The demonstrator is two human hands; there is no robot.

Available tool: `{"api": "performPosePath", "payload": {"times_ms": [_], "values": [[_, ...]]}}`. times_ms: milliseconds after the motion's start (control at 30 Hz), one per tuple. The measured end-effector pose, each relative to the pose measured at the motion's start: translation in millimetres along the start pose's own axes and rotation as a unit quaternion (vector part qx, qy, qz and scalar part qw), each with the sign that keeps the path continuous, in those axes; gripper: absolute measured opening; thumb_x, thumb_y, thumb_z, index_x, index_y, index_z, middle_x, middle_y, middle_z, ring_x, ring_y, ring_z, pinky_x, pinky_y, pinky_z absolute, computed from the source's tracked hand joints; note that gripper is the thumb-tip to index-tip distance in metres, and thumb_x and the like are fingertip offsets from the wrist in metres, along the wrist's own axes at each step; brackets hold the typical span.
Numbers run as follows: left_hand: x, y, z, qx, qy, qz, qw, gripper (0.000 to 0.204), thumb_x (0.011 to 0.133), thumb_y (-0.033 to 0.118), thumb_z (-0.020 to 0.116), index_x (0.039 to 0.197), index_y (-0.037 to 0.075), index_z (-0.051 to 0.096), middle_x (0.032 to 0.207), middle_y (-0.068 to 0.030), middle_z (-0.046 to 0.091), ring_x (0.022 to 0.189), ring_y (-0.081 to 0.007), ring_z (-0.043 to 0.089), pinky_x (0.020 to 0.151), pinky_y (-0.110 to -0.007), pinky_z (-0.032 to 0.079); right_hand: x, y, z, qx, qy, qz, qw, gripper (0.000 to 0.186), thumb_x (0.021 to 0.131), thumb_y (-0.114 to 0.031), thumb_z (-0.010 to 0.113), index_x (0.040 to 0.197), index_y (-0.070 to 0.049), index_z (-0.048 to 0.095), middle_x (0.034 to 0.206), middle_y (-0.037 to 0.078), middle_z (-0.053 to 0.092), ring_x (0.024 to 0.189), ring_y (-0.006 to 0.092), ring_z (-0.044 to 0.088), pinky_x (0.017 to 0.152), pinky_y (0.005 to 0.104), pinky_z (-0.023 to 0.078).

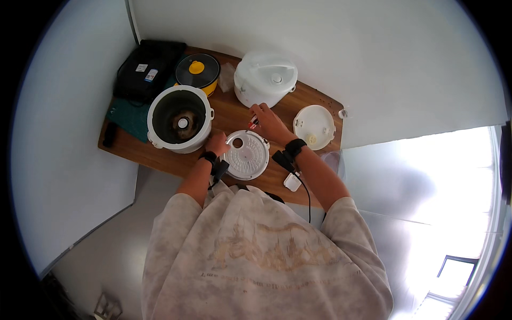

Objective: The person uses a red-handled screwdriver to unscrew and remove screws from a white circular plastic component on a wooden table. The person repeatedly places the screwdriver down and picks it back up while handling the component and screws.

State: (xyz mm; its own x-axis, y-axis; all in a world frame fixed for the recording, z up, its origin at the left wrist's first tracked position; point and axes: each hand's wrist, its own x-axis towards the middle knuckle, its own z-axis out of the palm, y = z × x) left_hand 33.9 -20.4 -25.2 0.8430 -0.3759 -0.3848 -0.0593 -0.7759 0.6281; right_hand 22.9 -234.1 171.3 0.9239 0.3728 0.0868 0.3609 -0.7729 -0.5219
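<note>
A round white perforated lid plate (248, 160) with a hole near one edge lies in front of me on the wooden table. My left hand (217, 142) grips the left edge of this plate, fingers bent. My right hand (266, 120) is closed on a small red tool (253, 122) above the plate's upper edge; its tip is too small to make out. Just left of my left hand stands a white cooker body (158, 126), open, with a dark interior. Beyond my right hand is a white rounded appliance cover (265, 80). A white round shell (312, 127) holding a small pale piece lies to the right.
A black bag (144, 80) lies on a green cloth (124, 114) at back left, beside a yellow pot (196, 74) with dark lid. A small white piece (292, 182) is near the front edge of the table (181, 165). White walls (368, 64) border the table.
</note>
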Motion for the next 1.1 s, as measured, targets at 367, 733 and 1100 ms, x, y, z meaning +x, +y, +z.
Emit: {"api": "performPosePath", "payload": {"times_ms": [367, 733, 1100], "values": [[-4, 25, -5, 0.088, 0.026, -0.010, 0.996, 0.038, 0.078, 0.021, 0.073, 0.109, 0.005, 0.058, 0.102, -0.0155, 0.068, 0.098, -0.0344, 0.066, 0.081, -0.047, 0.054, 3, -1, 3, -0.081, -0.056, 0.092, 0.991, 0.035, 0.091, -0.029, 0.060, 0.115, -0.008, 0.046, 0.099, 0.022, 0.064, 0.085, 0.0444, 0.064, 0.072, 0.0528, 0.052], [22, 54, -8, 0.016, 0.076, 0.122, 0.989, 0.026, 0.079, 0.006, 0.069, 0.105, 0.008, 0.067, 0.105, -0.0130, 0.069, 0.098, -0.0324, 0.065, 0.086, -0.043, 0.052, 4, -7, -9, -0.138, -0.147, 0.128, 0.971, 0.041, 0.085, -0.026, 0.068, 0.116, -0.008, 0.048, 0.106, 0.018, 0.057, 0.092, 0.0407, 0.064, 0.071, 0.0503, 0.053], [45, 56, 8, -0.042, 0.047, 0.128, 0.990, 0.020, 0.080, 0.006, 0.071, 0.099, 0.010, 0.073, 0.100, -0.0100, 0.071, 0.096, -0.0298, 0.067, 0.085, -0.042, 0.053, -5, 3, 2, -0.043, -0.034, 0.059, 0.997, 0.031, 0.083, -0.009, 0.064, 0.110, -0.007, 0.050, 0.110, 0.016, 0.054, 0.100, 0.0392, 0.059, 0.084, 0.0480, 0.049]]}}
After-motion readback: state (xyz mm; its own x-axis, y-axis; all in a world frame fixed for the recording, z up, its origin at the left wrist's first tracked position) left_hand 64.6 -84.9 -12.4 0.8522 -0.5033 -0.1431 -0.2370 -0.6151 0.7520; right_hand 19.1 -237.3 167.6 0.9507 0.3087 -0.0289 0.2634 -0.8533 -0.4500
